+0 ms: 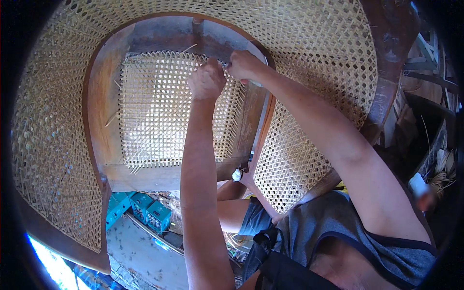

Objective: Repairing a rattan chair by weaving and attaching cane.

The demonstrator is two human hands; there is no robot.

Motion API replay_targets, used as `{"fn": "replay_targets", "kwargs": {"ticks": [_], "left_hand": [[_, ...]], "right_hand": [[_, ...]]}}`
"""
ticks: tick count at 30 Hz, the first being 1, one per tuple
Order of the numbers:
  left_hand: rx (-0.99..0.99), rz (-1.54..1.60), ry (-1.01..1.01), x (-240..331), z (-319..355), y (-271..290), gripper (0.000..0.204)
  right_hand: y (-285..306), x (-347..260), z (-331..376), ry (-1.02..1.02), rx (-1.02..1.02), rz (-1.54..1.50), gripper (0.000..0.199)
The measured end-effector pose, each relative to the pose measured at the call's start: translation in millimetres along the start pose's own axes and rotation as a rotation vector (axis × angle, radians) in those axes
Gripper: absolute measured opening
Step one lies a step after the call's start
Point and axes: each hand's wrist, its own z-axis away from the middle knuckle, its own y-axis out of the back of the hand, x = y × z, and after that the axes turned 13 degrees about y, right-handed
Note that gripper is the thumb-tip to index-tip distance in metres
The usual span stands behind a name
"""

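A wooden chair has a woven cane seat panel set in its brown seat frame. My left hand is closed at the far edge of the panel, its fingertips tucked out of sight. Just to its right, my right hand is also closed, fingers pinched together near the panel's far right corner. What either hand grips is too small or hidden to tell. A loose cane end sticks up left of my left hand. Short strand ends also poke out along the panel's near and right edges.
The chair's curved cane back wraps around the seat on the left, far and right sides. Teal crates stand on the grey floor below. A small white lump sits by the seat's near right corner. Dark clutter fills the right side.
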Motion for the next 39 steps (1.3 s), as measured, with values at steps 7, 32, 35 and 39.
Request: {"fn": "replay_targets", "kwargs": {"ticks": [7,32,35,39], "left_hand": [[-0.003,0.05,0.031,-3,1,-3,0.019],[0.038,0.093,-0.015,-10,-3,-4,0.015],[0.036,0.123,-0.014,-11,-1,-1,0.015],[0.073,0.163,-0.007,-12,0,-3,0.014]], "right_hand": [[-3,-5,1,0.021,-0.019,0.163,0.021],[6,7,-12,0.029,-0.124,0.113,0.034],[13,2,-13,0.058,-0.161,0.259,0.038],[15,4,-2,0.022,-0.061,0.295,0.038]]}}
